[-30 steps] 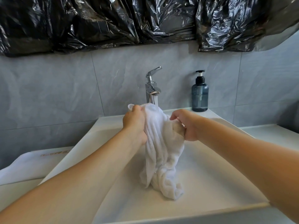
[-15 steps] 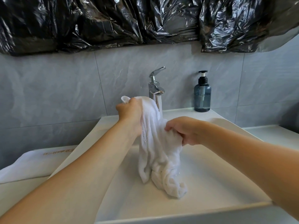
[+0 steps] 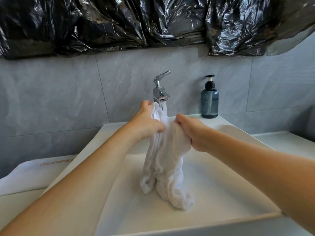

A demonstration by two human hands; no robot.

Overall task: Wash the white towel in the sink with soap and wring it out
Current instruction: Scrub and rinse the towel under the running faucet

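**Towel Held Bunched Under the Tap**

Crumpled black plastic sheeting [image 3: 119,24] hung across the top of the scene, covering the wall above a band of grey marbled wall tiles [image 3: 51,92]. Below them sat the wide white rectangular sink [image 3: 221,193], its shallow basin sloping away from the near rim.

The wet white terry towel [image 3: 163,160] stood gathered in a loose column in the middle of the basin. Its upper part was lifted close to the spout, and its lower folds trailed down to rest on the basin floor, near and slightly right of centre.

On the counter to the left of the sink lay a folded white cloth with gold lettering [image 3: 34,172], apart from the basin.

The left hand [image 3: 144,123] clenched the upper left edge of the towel, fingers curled into the fabric. The right hand [image 3: 192,132] grasped a bunch of the towel just to the right, fingers closed around the cloth, the two hands near each other at the top of the column.

At the far edge of the sink stood the chrome single-lever tap [image 3: 160,91], with water running from its spout just behind the towel's top. To its right, on the far rim, stood a translucent blue-grey soap bottle with a black pump [image 3: 210,101], upright and well apart from the hands.
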